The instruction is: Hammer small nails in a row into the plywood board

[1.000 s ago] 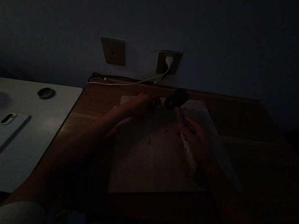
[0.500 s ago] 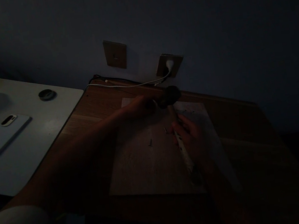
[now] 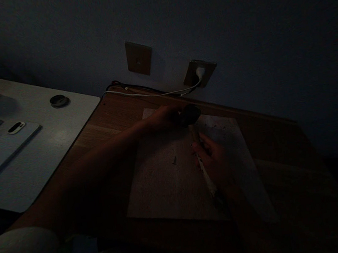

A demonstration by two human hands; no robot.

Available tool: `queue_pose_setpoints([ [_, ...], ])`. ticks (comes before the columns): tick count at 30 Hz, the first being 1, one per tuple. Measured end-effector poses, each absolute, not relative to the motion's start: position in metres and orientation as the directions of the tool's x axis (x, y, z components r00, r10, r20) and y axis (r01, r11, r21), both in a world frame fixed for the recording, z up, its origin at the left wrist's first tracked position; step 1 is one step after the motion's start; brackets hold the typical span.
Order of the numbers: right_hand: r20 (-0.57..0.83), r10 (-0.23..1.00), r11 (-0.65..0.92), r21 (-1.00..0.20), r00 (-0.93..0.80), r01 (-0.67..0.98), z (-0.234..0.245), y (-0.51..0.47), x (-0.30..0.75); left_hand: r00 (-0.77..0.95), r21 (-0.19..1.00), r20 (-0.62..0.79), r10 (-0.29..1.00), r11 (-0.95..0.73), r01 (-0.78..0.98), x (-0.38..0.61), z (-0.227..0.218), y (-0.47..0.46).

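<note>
The scene is very dark. My right hand (image 3: 213, 158) is wrapped round the pale handle of a hammer (image 3: 191, 115), whose dark head points away from me. My left hand (image 3: 165, 117) is by the far edge of a pale wooden board (image 3: 159, 190), right beside the hammer head. Its fingers look pinched together, but the hammer head and the dark hide what they hold. A nail (image 3: 174, 160) stands in the middle of the board. The tip of another nail (image 3: 191, 145) shows just left of the hammer handle.
The board lies on a wooden table (image 3: 98, 124) against a wall. A cable (image 3: 152, 95) runs along the table's back edge to a wall socket (image 3: 199, 73). To the left, a white table (image 3: 46, 148) bears a phone (image 3: 8, 149) and a round dark tin (image 3: 59, 101).
The hammer head has come down and slightly left, closer to my left fingers. My right hand still grips the handle. The whole view has shifted slightly.
</note>
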State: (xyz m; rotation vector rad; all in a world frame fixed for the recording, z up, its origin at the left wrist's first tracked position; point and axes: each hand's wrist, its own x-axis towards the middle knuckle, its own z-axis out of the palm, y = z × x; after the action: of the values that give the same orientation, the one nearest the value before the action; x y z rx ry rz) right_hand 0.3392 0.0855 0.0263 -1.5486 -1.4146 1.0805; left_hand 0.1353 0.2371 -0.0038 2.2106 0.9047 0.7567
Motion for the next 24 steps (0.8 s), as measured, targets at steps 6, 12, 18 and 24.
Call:
queue_pose_setpoints([
  [6,-0.096,0.995,-0.095,-0.938,0.012,0.335,0.025,0.084,0.340,0.592,0.712,0.283,0.754,-0.579,0.397,0.134,-0.003,0.236],
  [12,-0.101,0.994,-0.105,-0.953,0.028,0.283,0.022,0.084,0.340,0.621,0.691,0.260,0.739,-0.592,0.415,0.134,-0.005,0.239],
  [18,-0.110,0.978,-0.137,-0.980,0.179,0.147,0.028,0.082,0.344,0.660,0.539,0.268,0.702,-0.677,0.502,0.140,0.014,0.229],
  [24,-0.064,0.959,-0.086,-0.994,0.275,0.067,0.034,0.085,0.355,0.885,0.147,0.291,0.364,-0.931,0.335,0.164,0.033,0.188],
])
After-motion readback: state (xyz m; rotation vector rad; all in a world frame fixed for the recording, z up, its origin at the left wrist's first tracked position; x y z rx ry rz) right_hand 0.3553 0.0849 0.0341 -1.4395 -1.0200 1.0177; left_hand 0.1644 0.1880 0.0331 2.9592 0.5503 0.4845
